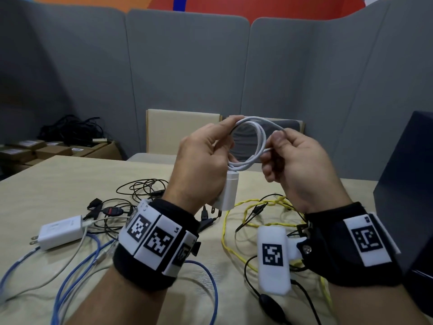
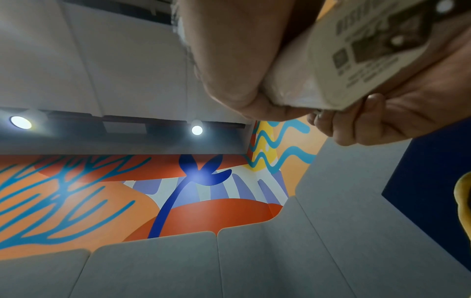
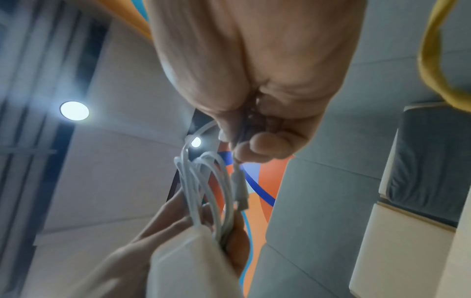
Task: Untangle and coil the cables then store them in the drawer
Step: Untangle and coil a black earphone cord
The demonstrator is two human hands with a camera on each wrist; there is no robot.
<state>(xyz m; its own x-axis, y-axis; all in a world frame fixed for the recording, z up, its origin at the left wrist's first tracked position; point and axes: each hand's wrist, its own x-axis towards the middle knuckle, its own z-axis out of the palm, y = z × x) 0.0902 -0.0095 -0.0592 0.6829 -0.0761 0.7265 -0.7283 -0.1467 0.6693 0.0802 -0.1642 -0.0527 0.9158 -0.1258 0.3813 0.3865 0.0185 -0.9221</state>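
Above the table my left hand (image 1: 206,158) grips a white charger block (image 1: 228,192) together with the loops of its white cable (image 1: 257,137), which form a coil between both hands. My right hand (image 1: 288,153) pinches the free end of that cable near its plug (image 3: 239,187). In the left wrist view the charger block (image 2: 356,56) fills my palm, label side showing. In the right wrist view the coil (image 3: 203,191) hangs between the right hand's fingertips (image 3: 254,149) and the left hand (image 3: 178,231). No drawer is in view.
On the beige table (image 1: 46,184) lie a second white charger (image 1: 59,232), blue cables (image 1: 77,273), a yellow twisted cable (image 1: 234,221) and thin black cables (image 1: 140,186). A dark blue cabinet (image 1: 412,184) stands at the right. Cardboard boxes (image 1: 35,151) sit far left.
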